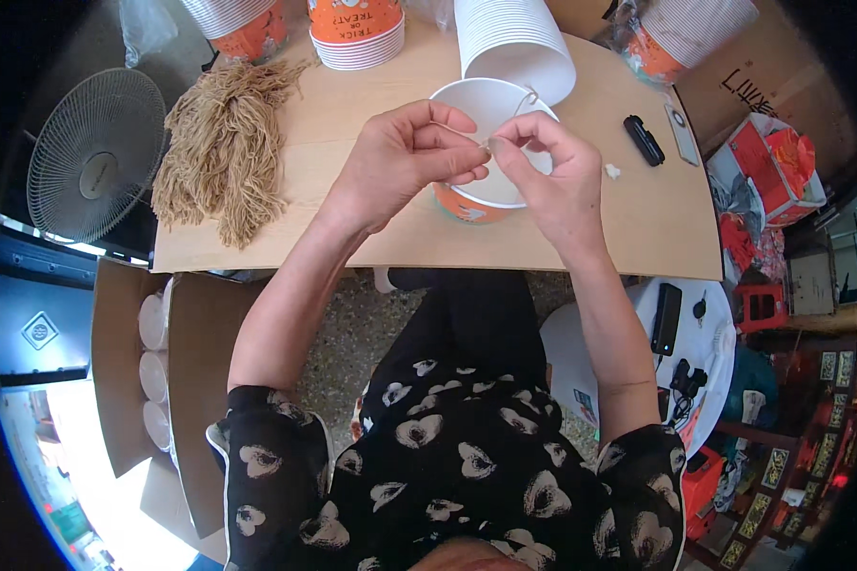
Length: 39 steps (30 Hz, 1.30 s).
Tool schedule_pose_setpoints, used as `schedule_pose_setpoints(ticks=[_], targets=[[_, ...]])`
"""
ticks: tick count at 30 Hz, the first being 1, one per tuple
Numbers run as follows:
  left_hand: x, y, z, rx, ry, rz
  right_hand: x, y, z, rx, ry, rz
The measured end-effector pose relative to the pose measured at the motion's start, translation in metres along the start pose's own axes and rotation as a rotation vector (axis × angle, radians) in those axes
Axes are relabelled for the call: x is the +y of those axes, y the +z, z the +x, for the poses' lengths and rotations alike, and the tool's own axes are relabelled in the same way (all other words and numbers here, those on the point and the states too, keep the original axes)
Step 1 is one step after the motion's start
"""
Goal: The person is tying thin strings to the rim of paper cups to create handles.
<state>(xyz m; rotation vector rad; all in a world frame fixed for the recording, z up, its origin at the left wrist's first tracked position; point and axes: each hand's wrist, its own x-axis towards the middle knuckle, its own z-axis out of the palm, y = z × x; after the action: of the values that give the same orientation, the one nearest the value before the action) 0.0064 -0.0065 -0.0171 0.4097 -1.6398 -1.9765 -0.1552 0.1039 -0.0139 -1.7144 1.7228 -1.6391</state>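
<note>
My left hand (411, 160) and my right hand (554, 171) meet over a paper bucket (476, 95), white inside and orange outside, near the table's front edge. Fingertips of both hands are pinched together around what looks like a thin tan cord (531, 93), part of which curls over the bucket's far rim. Most of the cord is hidden by the fingers, so I cannot tell whether it is knotted. To the left lies a thick bundle of tan cords (227, 152).
Behind the bucket, a stack of white buckets (519, 43) lies on its side. More orange buckets (357, 29) stand upside down at the back. A black clip-like tool (644, 141) and a white scrap (612, 171) lie at right. A fan (95, 162) and an open carton (119, 371) flank the table's left.
</note>
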Motion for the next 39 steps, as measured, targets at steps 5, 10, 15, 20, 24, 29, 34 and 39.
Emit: schedule_pose_setpoints(ticks=[5, 10, 15, 20, 24, 29, 34, 39], targets=[[0.000, 0.001, 0.000, 0.006, 0.012, 0.014, 0.007, -0.004, 0.000, 0.111, 0.191, 0.228], [-0.002, 0.004, 0.003, 0.013, 0.057, 0.034, 0.002, -0.012, 0.004, -0.096, -0.023, -0.033], [-0.002, 0.006, 0.004, -0.008, 0.059, 0.021, 0.005, -0.018, 0.001, -0.059, 0.089, 0.025], [0.002, 0.005, 0.004, -0.023, 0.019, 0.004, 0.007, -0.031, 0.001, -0.086, 0.236, 0.125], [0.006, 0.001, 0.003, -0.076, -0.039, -0.110, 0.002, -0.038, 0.000, -0.259, 0.138, 0.155], [0.008, 0.001, 0.007, -0.121, -0.074, -0.124, 0.003, -0.037, 0.001, -0.216, -0.115, -0.001], [0.014, 0.002, 0.007, -0.166, -0.092, -0.047, 0.005, -0.043, 0.002, -0.463, 0.237, 0.319], [0.010, 0.005, 0.012, -0.177, -0.118, -0.064, 0.005, -0.043, 0.000, -0.360, 0.159, 0.250]])
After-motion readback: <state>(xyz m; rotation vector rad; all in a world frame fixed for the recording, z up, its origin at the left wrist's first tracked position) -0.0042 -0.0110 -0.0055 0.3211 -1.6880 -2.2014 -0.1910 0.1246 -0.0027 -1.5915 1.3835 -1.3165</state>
